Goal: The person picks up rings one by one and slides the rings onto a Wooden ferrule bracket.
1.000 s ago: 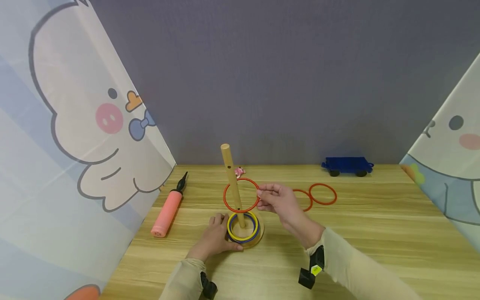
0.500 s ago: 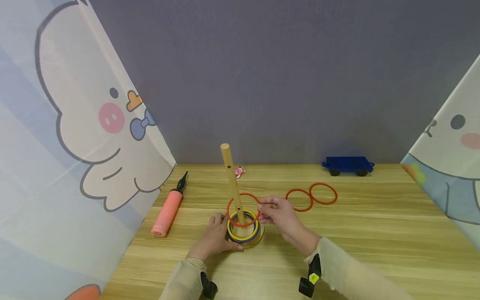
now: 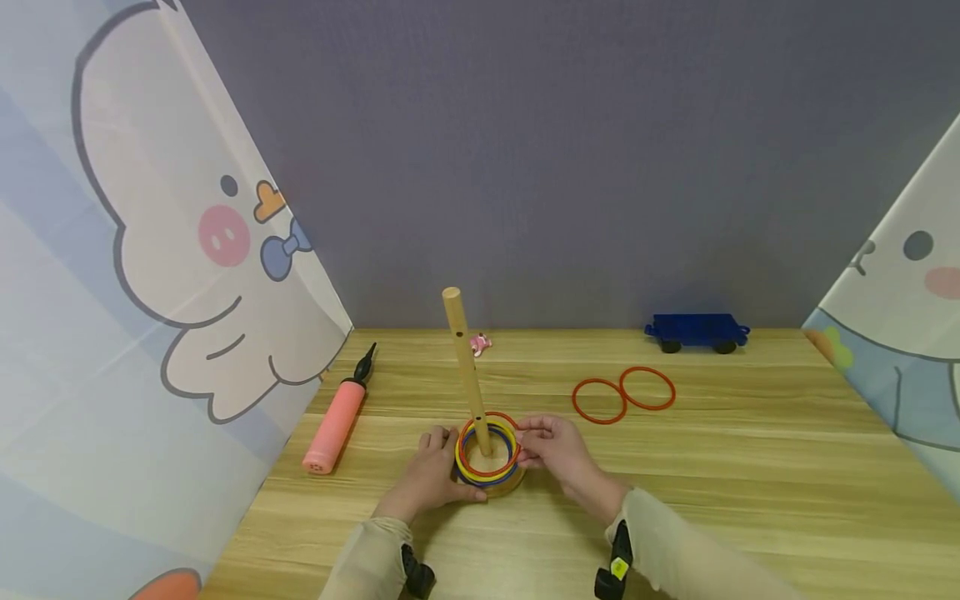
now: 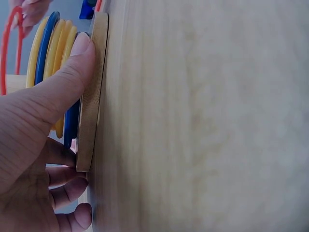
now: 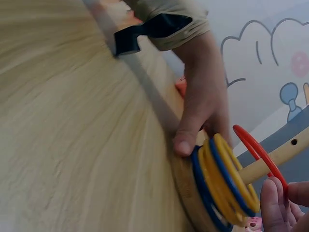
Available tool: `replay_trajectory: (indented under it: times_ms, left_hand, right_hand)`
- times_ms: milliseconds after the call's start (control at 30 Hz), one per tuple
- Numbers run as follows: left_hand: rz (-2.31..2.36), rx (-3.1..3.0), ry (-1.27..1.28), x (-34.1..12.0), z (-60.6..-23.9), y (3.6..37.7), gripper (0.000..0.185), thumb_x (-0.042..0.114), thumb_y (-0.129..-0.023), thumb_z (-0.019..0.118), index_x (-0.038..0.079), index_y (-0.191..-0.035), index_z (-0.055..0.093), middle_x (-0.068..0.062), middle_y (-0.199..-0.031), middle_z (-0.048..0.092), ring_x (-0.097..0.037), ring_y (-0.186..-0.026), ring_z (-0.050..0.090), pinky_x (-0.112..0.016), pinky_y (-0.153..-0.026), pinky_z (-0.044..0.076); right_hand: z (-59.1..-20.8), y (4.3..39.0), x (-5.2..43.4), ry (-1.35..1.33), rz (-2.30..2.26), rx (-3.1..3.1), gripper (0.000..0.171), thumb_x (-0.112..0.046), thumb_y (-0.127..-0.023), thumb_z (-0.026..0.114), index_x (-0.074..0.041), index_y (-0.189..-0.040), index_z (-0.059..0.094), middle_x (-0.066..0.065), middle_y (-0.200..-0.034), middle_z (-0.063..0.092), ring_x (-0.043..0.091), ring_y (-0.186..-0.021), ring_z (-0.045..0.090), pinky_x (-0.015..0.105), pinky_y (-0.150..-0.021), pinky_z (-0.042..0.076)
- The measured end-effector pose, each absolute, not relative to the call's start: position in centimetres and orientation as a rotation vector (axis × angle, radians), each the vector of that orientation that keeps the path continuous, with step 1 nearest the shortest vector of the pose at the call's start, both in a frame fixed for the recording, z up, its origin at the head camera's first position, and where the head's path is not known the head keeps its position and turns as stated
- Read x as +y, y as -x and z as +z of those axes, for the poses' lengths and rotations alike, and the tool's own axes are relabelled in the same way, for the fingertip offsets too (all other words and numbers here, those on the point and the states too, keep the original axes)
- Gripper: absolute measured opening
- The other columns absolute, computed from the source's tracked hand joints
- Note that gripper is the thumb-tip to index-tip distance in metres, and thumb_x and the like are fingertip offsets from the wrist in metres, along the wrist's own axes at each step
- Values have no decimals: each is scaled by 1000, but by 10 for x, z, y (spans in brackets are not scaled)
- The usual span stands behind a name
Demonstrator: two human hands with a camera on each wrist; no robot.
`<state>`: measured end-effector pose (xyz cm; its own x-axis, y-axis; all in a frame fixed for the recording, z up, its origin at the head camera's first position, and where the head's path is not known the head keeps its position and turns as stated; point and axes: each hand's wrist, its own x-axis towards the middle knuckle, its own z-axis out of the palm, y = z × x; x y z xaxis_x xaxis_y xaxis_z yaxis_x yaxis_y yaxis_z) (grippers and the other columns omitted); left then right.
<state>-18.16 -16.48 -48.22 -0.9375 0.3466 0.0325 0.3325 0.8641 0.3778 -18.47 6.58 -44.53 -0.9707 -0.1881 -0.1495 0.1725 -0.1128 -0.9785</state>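
Note:
A wooden peg (image 3: 465,358) rises from a round wooden base (image 4: 91,96). Stacked around its foot are several yellow rings (image 4: 34,53) and blue rings (image 4: 47,48). My left hand (image 3: 429,479) grips the base at its left side, thumb at the front rim and fingers behind. Between thumb and fingers, my right hand (image 3: 561,450) pinches a red ring (image 5: 263,153). The peg passes through this red ring, which is just above the stack and apart from it in both wrist views.
Two more red rings (image 3: 599,422) lie touching on the table at the right. A pink hand pump (image 3: 335,427) is at the left. Towards the back wall are a small pink figure (image 3: 480,344) and a blue toy wagon (image 3: 696,330).
My right hand has come down along the peg, lowering the red ring from well above the stack to just over it. The left hand keeps its place on the base.

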Motion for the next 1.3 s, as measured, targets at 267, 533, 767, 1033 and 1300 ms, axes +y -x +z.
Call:
replay_trajectory:
  times_ms: [267,533,767,1033,1300]
  left_hand:
    - [572,2997,-555,-162,-483,182,121,68,-62,79,-10,-144,37,-17,-125,42,-31,-112,40,-46,-92,44]
    - [574,3002,-572,-161,-484,182,120,67,-62,80,-10,-144,38,-20,-126,42,-34,-112,41,-49,-91,44]
    - [585,2996,-565,-160,-484,184,119,65,-62,81,-10,-144,38,-21,-128,41,-35,-113,40,-49,-91,44]
    - [604,2990,-561,-164,-482,183,120,65,-61,82,-10,-144,37,-20,-127,42,-35,-114,39,-49,-92,43]
    - [596,2988,-551,-168,-480,182,120,64,-62,82,-11,-144,36,-21,-128,41,-36,-114,39,-49,-92,43]
  right_hand:
    - [-462,189,66,13,-2158,1983,21,3,-92,61,14,-109,61,19,-86,68,15,-58,63,28,-56,55]
    - [-467,192,76,20,-2112,2081,19,-5,-93,65,12,-102,63,14,-74,65,18,-58,63,38,-58,56]
    - [-472,199,106,6,-2056,2143,18,-2,-92,64,13,-102,63,17,-79,64,17,-58,62,33,-56,55]
    - [-475,203,156,-97,-2024,2291,22,-4,-92,64,14,-106,63,16,-81,67,19,-58,63,33,-55,55]
    - [-473,207,202,-172,-1910,2448,25,-8,-96,62,14,-109,61,15,-85,66,18,-61,64,31,-56,55]
